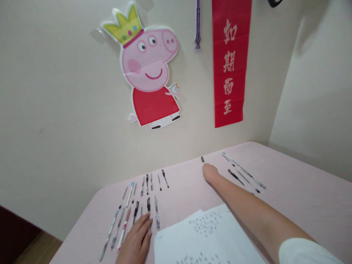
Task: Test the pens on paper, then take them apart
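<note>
My right hand [210,172] reaches to the far side of the table, its fingers closed and mostly hidden from me. A pen's dark end [202,159] sticks out just beyond it, near the wall; the rest is covered. At the near left, my left hand [137,238] lies low over a group of pens, fingers stretched out and resting across a black-capped pen [149,204]. Close by are another black-capped pen [136,211], a pink-and-white pen [125,227] and a clear pen [157,212]. My left thumb is out of sight.
White sheets with handwriting [178,242] lie at the front middle of the pink table [187,198]. Behind my left hand is a row of pens [147,184]. More pens [243,170] lie at the right rear. The wall bears a pig cutout [156,104] and a red banner [231,73].
</note>
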{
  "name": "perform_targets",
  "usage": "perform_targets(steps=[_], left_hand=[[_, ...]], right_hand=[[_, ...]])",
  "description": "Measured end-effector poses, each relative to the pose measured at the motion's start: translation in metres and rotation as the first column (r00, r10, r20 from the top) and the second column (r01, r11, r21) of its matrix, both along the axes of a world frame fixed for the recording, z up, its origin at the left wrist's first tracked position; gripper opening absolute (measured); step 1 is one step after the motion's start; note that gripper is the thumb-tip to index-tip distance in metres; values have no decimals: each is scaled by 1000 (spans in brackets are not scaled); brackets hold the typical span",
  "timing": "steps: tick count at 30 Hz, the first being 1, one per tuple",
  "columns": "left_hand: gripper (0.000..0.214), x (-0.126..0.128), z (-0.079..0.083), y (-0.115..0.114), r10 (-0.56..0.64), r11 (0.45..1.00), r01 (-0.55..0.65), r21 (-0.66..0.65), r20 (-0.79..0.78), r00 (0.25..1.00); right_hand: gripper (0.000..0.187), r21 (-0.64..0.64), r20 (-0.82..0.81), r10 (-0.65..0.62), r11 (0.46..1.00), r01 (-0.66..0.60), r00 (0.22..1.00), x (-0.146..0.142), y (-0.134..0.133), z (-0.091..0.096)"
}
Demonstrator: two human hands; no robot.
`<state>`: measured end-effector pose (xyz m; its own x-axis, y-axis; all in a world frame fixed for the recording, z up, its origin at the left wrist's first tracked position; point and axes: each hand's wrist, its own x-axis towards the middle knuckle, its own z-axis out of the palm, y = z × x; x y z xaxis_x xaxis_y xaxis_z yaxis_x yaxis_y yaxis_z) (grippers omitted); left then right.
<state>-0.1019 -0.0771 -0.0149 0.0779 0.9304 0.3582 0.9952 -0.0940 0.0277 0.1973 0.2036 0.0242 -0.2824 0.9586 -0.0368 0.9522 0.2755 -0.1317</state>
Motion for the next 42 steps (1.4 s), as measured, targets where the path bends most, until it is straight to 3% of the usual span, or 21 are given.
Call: perform_targets(steps=[6, 9, 13, 18, 22, 26, 29, 34, 38, 42], left_hand=[[33, -1, -2, -1, -7, 1000, 6, 21, 39, 999], [33, 0, 0, -1, -20, 999, 19, 28, 42, 999], [33, 0, 1, -1, -27, 999, 26, 26, 35, 999], [33, 2, 4, 0, -17, 1000, 17, 11, 25, 1000], [33, 4, 8, -1, -11, 1000, 11, 1, 34, 999], [33, 3, 6, -1, -6, 1000, 6, -4, 41, 999], [34, 1, 4, -1, -1, 1000, 1, -9, 36, 999], [33, 2, 4, 0, -2, 1000, 3, -12, 77, 997], [34, 2, 4, 1, -4, 1000, 5, -13, 83, 997], [35, 2, 2, 1, 12, 999, -11, -30, 47, 999]], right_hand=[[30, 57, -90, 278, 960, -274, 956, -91, -42, -15], [28, 62, -121, 333, 943, -328, 935, -126, -56, -15], [27, 58, -159, 343, 939, -338, 926, -149, -59, -13], [29, 66, -228, 331, 944, -324, 916, -148, -58, -16], [33, 62, -284, 331, 943, -327, 900, -131, -62, -14], [38, 64, -299, 332, 942, -329, 895, -93, -65, -4], [41, 77, -268, 262, 965, -250, 927, -46, -58, 6], [33, 84, -159, 32, 996, -19, 987, 49, -39, 19], [32, 83, 61, -97, 992, 92, 993, 103, -39, 12], [41, 75, 137, -103, 993, 93, 985, 121, -51, 0]])
